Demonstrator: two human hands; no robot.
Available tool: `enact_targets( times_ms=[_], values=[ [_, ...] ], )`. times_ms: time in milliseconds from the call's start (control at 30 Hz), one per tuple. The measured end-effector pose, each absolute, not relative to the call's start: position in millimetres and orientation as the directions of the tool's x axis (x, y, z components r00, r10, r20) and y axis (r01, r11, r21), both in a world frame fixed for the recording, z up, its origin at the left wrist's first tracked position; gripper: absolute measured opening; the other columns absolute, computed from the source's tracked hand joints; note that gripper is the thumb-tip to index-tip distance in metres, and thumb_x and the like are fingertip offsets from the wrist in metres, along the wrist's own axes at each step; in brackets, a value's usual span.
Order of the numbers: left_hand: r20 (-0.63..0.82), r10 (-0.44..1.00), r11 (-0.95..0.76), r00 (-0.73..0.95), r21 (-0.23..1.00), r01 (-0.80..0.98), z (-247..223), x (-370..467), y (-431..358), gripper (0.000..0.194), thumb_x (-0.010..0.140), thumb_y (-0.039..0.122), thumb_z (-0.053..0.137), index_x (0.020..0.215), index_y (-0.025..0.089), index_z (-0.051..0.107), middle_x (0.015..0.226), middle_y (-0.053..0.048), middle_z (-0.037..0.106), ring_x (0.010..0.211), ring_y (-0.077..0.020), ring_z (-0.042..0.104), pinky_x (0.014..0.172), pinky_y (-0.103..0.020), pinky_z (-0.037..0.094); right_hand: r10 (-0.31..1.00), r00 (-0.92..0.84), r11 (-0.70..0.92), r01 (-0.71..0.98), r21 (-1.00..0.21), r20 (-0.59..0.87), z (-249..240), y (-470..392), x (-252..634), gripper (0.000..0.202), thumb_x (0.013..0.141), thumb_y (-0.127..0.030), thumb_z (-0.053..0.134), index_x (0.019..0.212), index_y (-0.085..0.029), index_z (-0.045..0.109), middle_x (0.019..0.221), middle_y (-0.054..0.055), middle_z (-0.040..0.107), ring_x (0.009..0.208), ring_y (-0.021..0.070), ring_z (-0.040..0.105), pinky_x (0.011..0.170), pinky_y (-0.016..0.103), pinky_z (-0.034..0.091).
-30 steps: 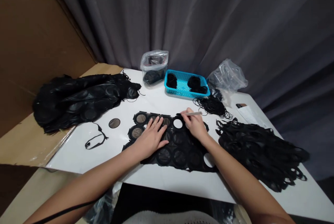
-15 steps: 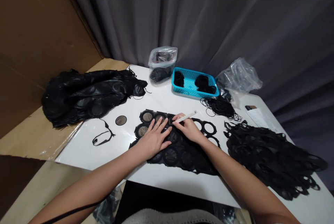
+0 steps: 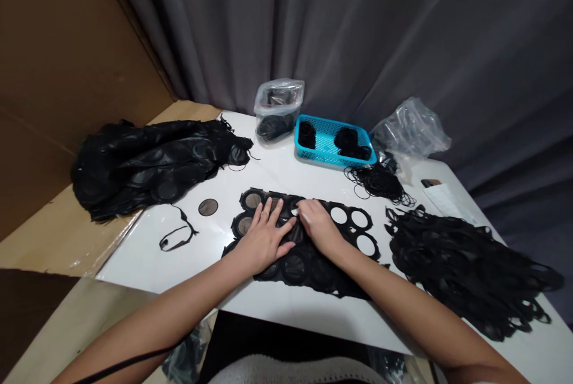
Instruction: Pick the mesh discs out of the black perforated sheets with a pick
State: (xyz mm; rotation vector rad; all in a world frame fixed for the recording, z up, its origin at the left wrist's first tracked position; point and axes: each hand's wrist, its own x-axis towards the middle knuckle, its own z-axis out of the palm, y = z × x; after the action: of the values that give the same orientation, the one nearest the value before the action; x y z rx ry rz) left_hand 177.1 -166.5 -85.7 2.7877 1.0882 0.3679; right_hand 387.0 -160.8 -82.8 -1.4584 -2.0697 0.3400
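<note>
A black sheet (image 3: 308,281) with rows of round, ring-edged circles lies flat on the table. Some circles are filled with dark sheer discs; several at the right are open holes showing white. My left hand (image 3: 265,237) rests flat on the sheet's left half, fingers spread. My right hand (image 3: 320,226) is closed near the top middle of the sheet, close to the left fingertips. It grips a slim white pen-like tool (image 3: 306,217), now mostly hidden by the hand. A loose dark disc (image 3: 208,207) and a thin black scrap strip (image 3: 178,237) lie to the left.
Black sheets are heaped at left (image 3: 156,163), with cut black waste (image 3: 461,270) at right. Behind stand a clear bag with dark discs (image 3: 277,112) and a blue basket (image 3: 329,160) holding black bundles. Thin black rings (image 3: 380,184) lie before a crumpled plastic bag (image 3: 409,130).
My right hand has rolled over and shifted slightly left, so the white tool that stuck out to the upper right is now mostly hidden. My left hand stays nearly still.
</note>
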Motion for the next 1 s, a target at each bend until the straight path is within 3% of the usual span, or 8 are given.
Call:
enact_targets(
  times_ms=[100, 200, 367, 467, 667, 1000],
  values=[
    [0.202, 0.683, -0.73, 0.702, 0.212, 0.65, -84, 178, -168, 0.054, 0.094, 0.048, 0.061, 0.142, 0.025, 0.053, 0.164, -0.016, 0.021, 0.15, -0.044, 0.014, 0.118, -0.063, 0.022, 0.945, -0.008, 0.203, 0.799, -0.566, 0.327, -73, -148, 419, 0.022, 0.099, -0.03, 0.039, 0.084, -0.023, 0.054, 0.08, 0.009, 0.065, 0.074, 0.0247, 0.059, 0.074, 0.037, 0.047],
    [0.202, 0.673, -0.739, 0.712, 0.207, 0.641, -81, 176, -167, 0.054, 0.093, 0.049, 0.063, 0.141, 0.025, 0.054, 0.163, -0.016, 0.025, 0.15, -0.0436, 0.017, 0.117, -0.062, 0.024, 0.923, 0.13, 0.124, 0.79, -0.6, 0.363, -58, -136, 437, 0.023, 0.098, -0.037, 0.042, 0.083, -0.023, 0.054, 0.086, 0.01, 0.068, 0.072, 0.0244, 0.061, 0.073, 0.036, 0.046],
    [0.246, 0.697, -0.715, 0.674, 0.171, 0.677, -80, 160, -161, 0.061, 0.095, 0.05, 0.058, 0.142, 0.012, 0.05, 0.156, -0.023, 0.036, 0.149, -0.0379, 0.026, 0.119, -0.057, 0.026, 0.933, -0.147, 0.34, 0.662, -0.668, 0.329, -52, -132, 389, 0.018, 0.097, -0.032, 0.045, 0.086, -0.024, 0.056, 0.089, 0.007, 0.068, 0.083, 0.0228, 0.064, 0.078, 0.035, 0.048],
    [0.239, 0.707, -0.705, 0.666, 0.152, 0.693, -85, 145, -161, 0.057, 0.097, 0.047, 0.056, 0.141, 0.01, 0.051, 0.153, -0.023, 0.042, 0.146, -0.0358, 0.035, 0.117, -0.054, 0.031, 0.915, -0.279, 0.403, 0.577, -0.71, 0.293, -58, -134, 357, 0.018, 0.097, -0.029, 0.045, 0.085, -0.023, 0.056, 0.093, 0.007, 0.068, 0.088, 0.0213, 0.063, 0.083, 0.034, 0.048],
    [0.216, 0.703, -0.709, 0.677, 0.14, 0.691, -89, 131, -167, 0.054, 0.099, 0.045, 0.053, 0.143, 0.014, 0.05, 0.157, -0.018, 0.037, 0.146, -0.0334, 0.035, 0.117, -0.052, 0.033, 0.942, -0.303, 0.293, 0.524, -0.8, 0.146, -66, -134, 347, 0.015, 0.094, -0.031, 0.05, 0.083, -0.022, 0.056, 0.093, 0.004, 0.066, 0.083, 0.019, 0.061, 0.079, 0.033, 0.047],
    [0.212, 0.715, -0.699, 0.666, 0.186, 0.691, -92, 132, -168, 0.053, 0.101, 0.045, 0.048, 0.144, 0.015, 0.049, 0.158, -0.018, 0.035, 0.147, -0.0333, 0.033, 0.118, -0.054, 0.03, 0.93, -0.33, 0.323, 0.514, -0.795, 0.164, -71, -131, 346, 0.013, 0.094, -0.03, 0.052, 0.085, -0.021, 0.057, 0.098, 0.005, 0.063, 0.093, 0.0201, 0.062, 0.089, 0.036, 0.047]
  ],
)
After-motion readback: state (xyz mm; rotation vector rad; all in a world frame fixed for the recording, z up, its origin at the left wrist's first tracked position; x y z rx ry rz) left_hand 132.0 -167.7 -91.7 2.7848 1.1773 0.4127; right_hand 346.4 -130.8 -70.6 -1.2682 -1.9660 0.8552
